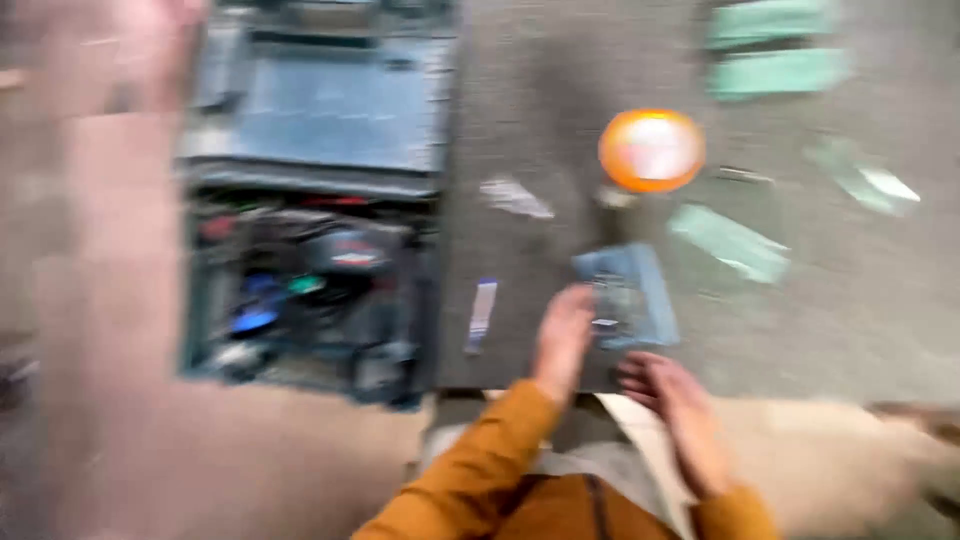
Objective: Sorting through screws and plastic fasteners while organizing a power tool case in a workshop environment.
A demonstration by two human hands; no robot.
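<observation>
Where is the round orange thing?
In the head view, the round orange thing lies on the grey floor, up and to the right of the middle, beyond the small blue box that the left hand touches.

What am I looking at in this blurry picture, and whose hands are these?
This is one view from a camera worn on a person's head, looking down; no machine is involved. The left hand and right hand, in orange sleeves, reach to a small blue flat packet on the grey floor; motion blur hides whether either grips it. Left of them lies an open blue tool case with dark tools inside. Farther off sit a round orange-rimmed disc and several pale green flat pieces.
</observation>
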